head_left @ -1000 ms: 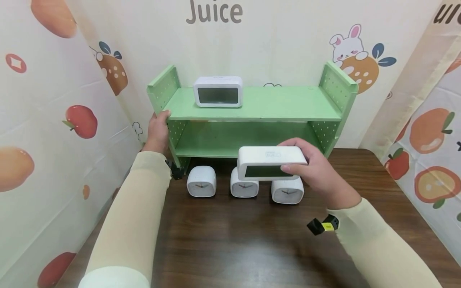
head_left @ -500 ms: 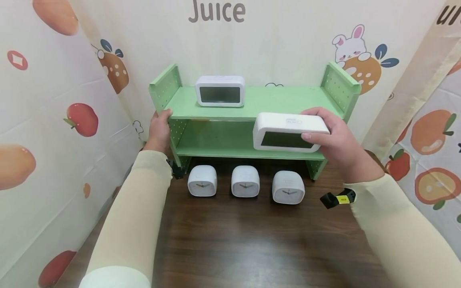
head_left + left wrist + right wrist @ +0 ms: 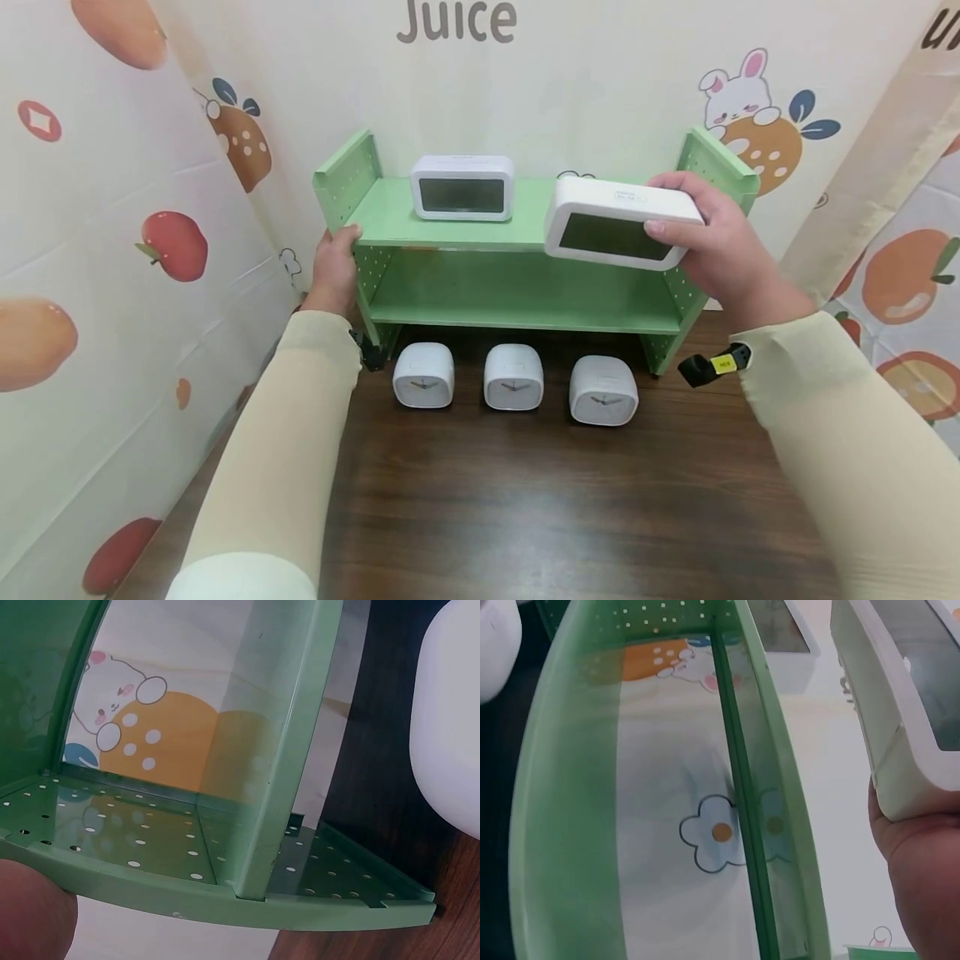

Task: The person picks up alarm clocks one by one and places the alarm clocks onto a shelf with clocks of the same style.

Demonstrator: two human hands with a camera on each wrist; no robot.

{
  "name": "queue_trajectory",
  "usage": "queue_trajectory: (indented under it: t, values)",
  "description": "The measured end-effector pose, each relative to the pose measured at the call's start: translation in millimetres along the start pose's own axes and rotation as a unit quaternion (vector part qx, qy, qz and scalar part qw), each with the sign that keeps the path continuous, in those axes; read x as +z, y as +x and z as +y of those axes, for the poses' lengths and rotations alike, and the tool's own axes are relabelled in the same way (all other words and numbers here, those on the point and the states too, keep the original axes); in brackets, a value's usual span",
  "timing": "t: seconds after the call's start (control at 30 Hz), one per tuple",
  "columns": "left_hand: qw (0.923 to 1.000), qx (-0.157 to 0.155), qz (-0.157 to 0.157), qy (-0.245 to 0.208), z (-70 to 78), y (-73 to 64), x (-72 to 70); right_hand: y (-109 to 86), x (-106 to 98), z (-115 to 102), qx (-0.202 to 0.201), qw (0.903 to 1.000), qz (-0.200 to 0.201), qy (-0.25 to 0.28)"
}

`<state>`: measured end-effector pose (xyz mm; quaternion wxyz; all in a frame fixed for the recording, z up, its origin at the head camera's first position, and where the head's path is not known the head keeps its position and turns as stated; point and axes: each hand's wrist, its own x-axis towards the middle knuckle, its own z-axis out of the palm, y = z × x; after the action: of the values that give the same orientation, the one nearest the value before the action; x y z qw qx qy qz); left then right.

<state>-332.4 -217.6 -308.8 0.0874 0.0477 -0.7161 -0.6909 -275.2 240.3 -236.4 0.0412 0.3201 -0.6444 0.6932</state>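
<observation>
My right hand (image 3: 723, 242) holds a white digital alarm clock (image 3: 611, 235) by its right end, thumb over the dark screen. The clock tilts slightly and overlaps the upper board's front edge in the head view; the right wrist view shows its side (image 3: 889, 712) beside the boards. My left hand (image 3: 333, 271) grips the left side panel of a green two-tier metal shelf (image 3: 525, 287), thumb at its front edge. A matching white digital clock (image 3: 462, 193) stands upright on the upper board, left of its middle. Most of the left hand's fingers are hidden behind the panel.
Three small white clocks with dials stand on the dark wooden table (image 3: 495, 492) before the shelf: a left one (image 3: 423, 375), a middle one (image 3: 513, 377) and a right one (image 3: 603, 390). A fruit-printed curtain (image 3: 600, 92) hangs behind and at both sides.
My right hand has raised the digital clock from in front of the small clocks up to the upper board's level, moving right and away from me. The left hand has kept its grip on the shelf.
</observation>
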Motion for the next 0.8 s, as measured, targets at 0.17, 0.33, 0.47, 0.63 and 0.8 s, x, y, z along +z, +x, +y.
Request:
queue_trajectory:
  t: [0.17,0.33,0.47,0.63,0.8]
  values:
    - [1.0000,-0.008,0.001,-0.003,-0.2,-0.3,-0.9,14.2,-9.3,-2.5,0.000,0.9999,0.003,0.011]
    - [0.9999,-0.009,0.005,-0.005,-2.0,1.6,-3.2,30.6,-14.2,-7.2,0.018,0.9994,0.027,0.010]
    - [0.9999,-0.008,0.009,0.003,-1.8,0.4,-3.6,40.0,-15.2,-7.7,0.033,0.9984,0.046,0.009]
    - [0.9999,-0.011,0.009,-0.001,-0.7,-0.3,-2.1,47.1,-16.9,-4.5,0.058,0.9976,0.038,0.004]
    - [0.9999,-0.011,0.008,-0.004,0.3,1.3,-1.2,52.5,-20.4,-0.7,0.080,0.9958,0.042,-0.017]
